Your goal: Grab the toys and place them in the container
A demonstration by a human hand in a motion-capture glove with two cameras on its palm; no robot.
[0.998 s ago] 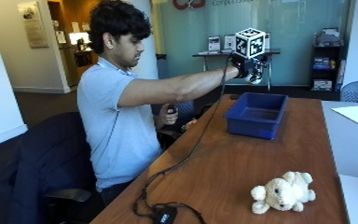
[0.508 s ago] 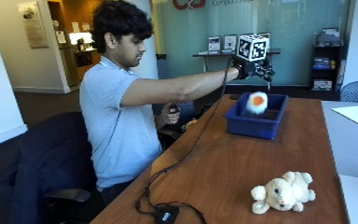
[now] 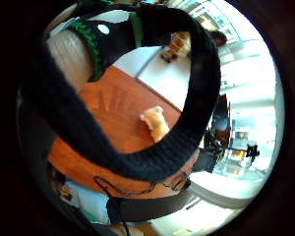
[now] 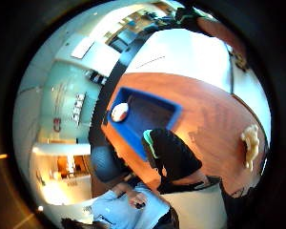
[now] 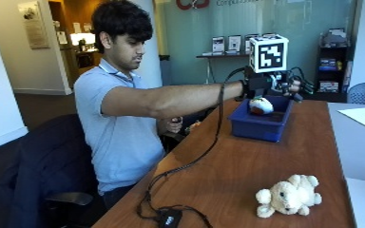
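glass wall (image 5: 283, 23), black shelf (image 5: 331, 61) — wooden table (image 5: 245, 166)

Partial white lettering (image 5: 243, 3) stood on the glass wall behind the table; it appeared to begin "Comp" and was cut off by the upper picture edge. No other text was legible.

A: The gloved right hand (image 5: 272, 86) is mostly behind the cube, so I cannot tell how its fingers stand.

B: And the ball (image 5: 261, 106) in the blue container (image 5: 258, 124)?

A: The wall hides its lower part. Its markings are too blurred to read.

B: The plush toy (image 3: 155, 123)?

A: In the little-finger palm view a black strap (image 3: 177, 142) covers part of it.
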